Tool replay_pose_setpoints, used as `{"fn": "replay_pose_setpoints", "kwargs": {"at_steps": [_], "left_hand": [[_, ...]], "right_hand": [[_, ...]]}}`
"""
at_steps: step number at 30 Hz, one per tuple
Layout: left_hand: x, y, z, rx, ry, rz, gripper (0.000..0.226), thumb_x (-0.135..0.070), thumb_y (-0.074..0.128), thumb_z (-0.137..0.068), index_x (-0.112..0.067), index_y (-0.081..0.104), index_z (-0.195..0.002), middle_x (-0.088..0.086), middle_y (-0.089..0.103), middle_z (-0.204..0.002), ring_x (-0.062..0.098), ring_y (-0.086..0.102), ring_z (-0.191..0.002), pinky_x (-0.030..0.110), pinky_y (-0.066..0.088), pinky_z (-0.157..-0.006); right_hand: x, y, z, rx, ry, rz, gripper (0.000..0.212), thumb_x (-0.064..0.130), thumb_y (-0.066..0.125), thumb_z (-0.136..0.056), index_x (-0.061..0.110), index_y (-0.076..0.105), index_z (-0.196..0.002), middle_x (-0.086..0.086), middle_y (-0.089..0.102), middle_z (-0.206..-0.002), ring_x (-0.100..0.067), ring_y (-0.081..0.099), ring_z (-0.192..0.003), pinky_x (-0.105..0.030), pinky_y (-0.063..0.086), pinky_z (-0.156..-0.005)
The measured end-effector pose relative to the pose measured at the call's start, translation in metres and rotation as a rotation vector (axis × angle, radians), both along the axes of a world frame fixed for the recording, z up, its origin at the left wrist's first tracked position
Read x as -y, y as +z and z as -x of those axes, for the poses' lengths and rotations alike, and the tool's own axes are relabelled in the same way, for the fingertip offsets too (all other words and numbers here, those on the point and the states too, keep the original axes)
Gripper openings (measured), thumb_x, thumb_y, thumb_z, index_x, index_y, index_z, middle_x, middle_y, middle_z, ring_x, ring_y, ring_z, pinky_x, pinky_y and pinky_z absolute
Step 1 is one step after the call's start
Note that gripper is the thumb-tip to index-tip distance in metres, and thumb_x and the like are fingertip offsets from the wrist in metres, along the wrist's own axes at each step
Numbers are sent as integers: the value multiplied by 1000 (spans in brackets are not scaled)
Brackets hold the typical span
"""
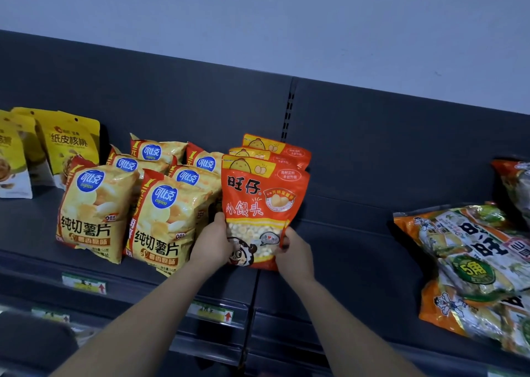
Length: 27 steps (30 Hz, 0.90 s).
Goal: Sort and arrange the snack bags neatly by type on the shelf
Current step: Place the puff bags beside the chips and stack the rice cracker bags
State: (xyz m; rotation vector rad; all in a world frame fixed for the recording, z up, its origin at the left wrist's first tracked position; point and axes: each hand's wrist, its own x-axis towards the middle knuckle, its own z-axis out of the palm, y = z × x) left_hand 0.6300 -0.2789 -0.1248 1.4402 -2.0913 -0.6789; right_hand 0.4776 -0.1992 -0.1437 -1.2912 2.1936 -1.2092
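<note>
**Head view: both hands on the front orange bun-snack pouch**

Head camera looks down on a dark shelf [344,233]. Far to the left of the left hand [213,243] stand three yellow walnut pouches [70,144], the leftmost cut off by the frame edge. Nearer, just beside that hand, sit six yellow potato chip bags [94,213], upright in two files; the closest one touches the hand's back, leaving no room on that side.

Between the hands stands the front orange bun-snack pouch [262,204], first of three in a file, the other two [275,150] visible only by their tops behind it. The left hand is closed on its lower left edge, thumb on the face; the right hand [295,254] is closed on its lower right corner. The pouch stands near the shelf's front edge with its price rail [212,312].

Right of the right hand the shelf is bare for a wide stretch. Beyond it lie at least three large rice-cracker bags [470,262], flat and overlapping, running out of frame.
</note>
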Motion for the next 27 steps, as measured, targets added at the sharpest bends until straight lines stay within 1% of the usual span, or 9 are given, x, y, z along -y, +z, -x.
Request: {"fn": "replay_pose_setpoints", "kwargs": {"at_steps": [7, 10, 12, 17, 19, 20, 22, 25, 27], "left_hand": [[1, 5, -1, 49, -13, -64, 44, -8, 71, -83, -10, 40, -113, 10, 64, -110, 31, 62, -102, 41, 53, -81], [-2, 4, -5, 39, 1, -75, 44, -10, 73, -82, -11, 41, -112, 9, 64, -111, 30, 63, -101, 38, 52, -77], [-4, 4, -6, 34, 6, -62, 48, -10, 74, -81, -11, 41, -116, 10, 64, -112, 30, 63, -102, 39, 51, -76], [-7, 8, -6, 34, -20, -12, 71, -7, 76, -76, -14, 33, -132, 10, 59, -121, 30, 61, -106, 43, 54, -84], [-10, 10, -5, 49, -19, 3, 88, -8, 76, -76, -12, 20, -144, 13, 51, -130, 31, 59, -110, 46, 52, -89], [-12, 10, -4, 66, -10, 15, 98, -10, 76, -78, -10, 9, -150, 15, 45, -137, 32, 56, -115, 45, 51, -93], [-15, 12, -3, 96, 10, 66, 107, -13, 73, -82, -6, -8, -152, 17, 31, -147, 32, 47, -128, 41, 45, -102], [-20, 15, -1, 94, 17, 181, 103, -11, 67, -86, -4, -12, -152, 16, 11, -156, 31, 22, -144, 38, 31, -114], [-24, 18, 2, 90, 13, 248, 100, -13, 65, -89, -6, -12, -152, 14, -1, -159, 30, 5, -149, 39, 22, -117]], "right_hand": [[5, 6, -1, -15, 39, -58, 28, 5, 55, -90, 22, 59, -113, 4, 67, -101, -18, 63, -93, -33, 54, -78], [4, 6, -2, 2, 16, -51, 21, 6, 54, -90, 18, 55, -108, 1, 66, -97, -20, 63, -90, -34, 53, -75], [3, 6, -4, 16, 11, -46, 22, 8, 56, -89, 18, 53, -109, 0, 66, -99, -21, 63, -90, -37, 54, -76], [-1, 8, -4, 34, 14, -50, 41, 19, 63, -90, 21, 47, -128, 2, 66, -112, -20, 64, -100, -35, 54, -82], [-3, 8, -4, 35, 17, -53, 47, 23, 65, -90, 22, 45, -132, 2, 65, -116, -19, 64, -101, -38, 55, -85], [-5, 8, -4, 33, 15, -50, 51, 25, 67, -89, 22, 43, -134, 1, 64, -118, -19, 64, -102, -40, 55, -87], [-7, 10, -4, 12, 3, -41, 60, 27, 68, -88, 21, 39, -140, -1, 60, -126, -21, 61, -110, -41, 53, -92], [-13, 17, -1, -83, -14, -13, 68, 24, 68, -90, 17, 32, -148, -4, 49, -141, -23, 51, -126, -36, 45, -97], [-16, 23, 0, -176, -24, 23, 72, 24, 67, -90, 15, 28, -150, -4, 39, -150, -24, 43, -135, -36, 41, -101]]}}
